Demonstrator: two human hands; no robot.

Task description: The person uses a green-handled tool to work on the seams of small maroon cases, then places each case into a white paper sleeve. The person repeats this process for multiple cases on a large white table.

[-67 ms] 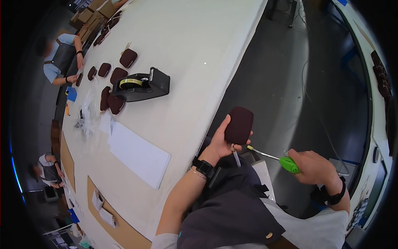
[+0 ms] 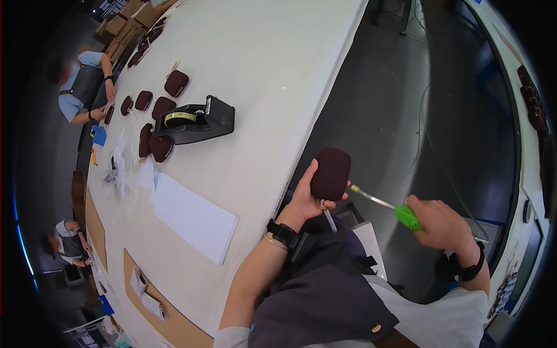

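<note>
My left hand (image 2: 301,200) is closed around a small dark maroon pouch (image 2: 331,174) with rounded corners, held upright just off the table's right edge. A light cord with a pale strip (image 2: 328,217) hangs from its lower end. In my right hand (image 2: 441,223) is an air blow gun (image 2: 406,217) with a green body and a thin metal tube. The tube's yellow tip points at the pouch's lower right side, near my left fingertips and apart from the pouch. My right fingers are partly hidden behind the hand.
On the white table (image 2: 272,116) are a black tape dispenser (image 2: 214,119), several more maroon pouches (image 2: 176,83), a stack of white sheets (image 2: 194,217), clear plastic bags (image 2: 120,162) and brown cardboard (image 2: 168,316). Two people (image 2: 84,84) work along the far left edge. A hose trails over the floor at right.
The blow gun's tip has risen alongside the pouch and shifted slightly right. The pouch stays in my left hand. The whole view has shifted a little.
</note>
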